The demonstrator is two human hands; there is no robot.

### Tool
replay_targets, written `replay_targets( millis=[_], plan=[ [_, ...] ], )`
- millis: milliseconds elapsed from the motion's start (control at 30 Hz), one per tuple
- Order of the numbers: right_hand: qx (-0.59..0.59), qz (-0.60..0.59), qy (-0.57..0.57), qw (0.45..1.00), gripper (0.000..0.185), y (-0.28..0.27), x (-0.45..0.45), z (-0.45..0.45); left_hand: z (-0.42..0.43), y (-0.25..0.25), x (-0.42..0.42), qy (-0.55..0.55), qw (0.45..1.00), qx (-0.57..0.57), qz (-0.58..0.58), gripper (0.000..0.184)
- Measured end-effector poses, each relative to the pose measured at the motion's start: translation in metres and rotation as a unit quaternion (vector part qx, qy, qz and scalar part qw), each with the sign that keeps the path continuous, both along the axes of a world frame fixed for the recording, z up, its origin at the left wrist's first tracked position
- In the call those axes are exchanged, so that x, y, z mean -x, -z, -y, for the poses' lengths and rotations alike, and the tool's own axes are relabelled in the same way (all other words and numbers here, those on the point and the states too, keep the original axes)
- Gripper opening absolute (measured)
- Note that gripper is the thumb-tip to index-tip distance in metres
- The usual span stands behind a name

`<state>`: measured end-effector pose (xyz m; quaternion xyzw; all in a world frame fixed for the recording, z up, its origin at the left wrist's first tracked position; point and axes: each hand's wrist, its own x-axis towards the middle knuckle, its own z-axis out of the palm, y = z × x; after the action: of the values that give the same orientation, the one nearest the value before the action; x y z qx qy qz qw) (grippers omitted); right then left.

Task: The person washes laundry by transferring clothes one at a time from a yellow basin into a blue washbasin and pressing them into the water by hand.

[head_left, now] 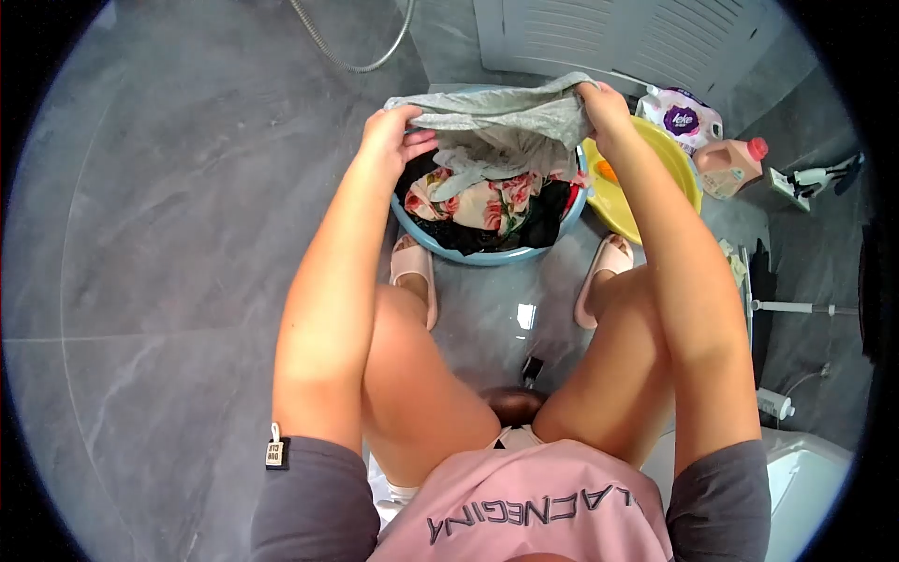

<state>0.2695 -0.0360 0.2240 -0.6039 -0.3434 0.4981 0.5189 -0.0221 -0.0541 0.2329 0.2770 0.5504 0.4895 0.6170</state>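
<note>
A wet-looking light grey garment [510, 117] is stretched between my two hands above a blue basin [465, 257]. My left hand [398, 139] pinches its left end, with some fingers spread below the cloth. At the other end my right hand [607, 110] is closed on the fabric. The middle of the garment sags toward the basin; whether its lower part touches the laundry there, I cannot tell. Inside the basin lie a floral cloth [478, 201] with pink-red flowers and black clothing [534, 225].
Partly behind my right forearm stands a yellow basin [688, 173] with an orange item [607, 170] in it. Beyond are a white-and-purple bottle [681, 119], a pink jug [732, 167] with a red cap, and a brush-like tool [815, 178]. A shower hose [356, 67] hangs at the top.
</note>
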Motion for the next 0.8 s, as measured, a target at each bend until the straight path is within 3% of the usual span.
replay_targets(
  millis=[267,467,567,600,733,800],
  plan=[
    [0.026,0.047,-0.035,0.998,0.030,0.001,-0.001,0.002,-0.001,0.001,-0.003,0.051,0.983,-0.019,-0.175,0.029],
    [0.021,0.082,-0.055,0.995,0.034,0.004,0.004,0.002,-0.011,0.017,0.007,0.073,0.976,-0.008,-0.203,0.033],
    [-0.008,0.047,-0.066,0.997,0.033,0.006,0.007,-0.001,-0.010,0.011,0.002,-0.066,0.991,-0.114,-0.026,0.027],
    [-0.089,-0.013,-0.062,0.994,0.033,0.006,0.009,-0.003,-0.013,0.008,0.001,-0.088,0.983,-0.159,0.034,0.026],
    [-0.282,-0.182,-0.060,0.940,0.037,-0.027,0.023,0.001,-0.020,-0.025,0.005,-0.058,0.918,-0.338,0.199,0.034],
    [-0.306,-0.201,-0.064,0.928,0.031,-0.042,0.033,0.001,-0.015,-0.044,0.004,-0.050,0.896,-0.380,0.224,0.033]
  ],
)
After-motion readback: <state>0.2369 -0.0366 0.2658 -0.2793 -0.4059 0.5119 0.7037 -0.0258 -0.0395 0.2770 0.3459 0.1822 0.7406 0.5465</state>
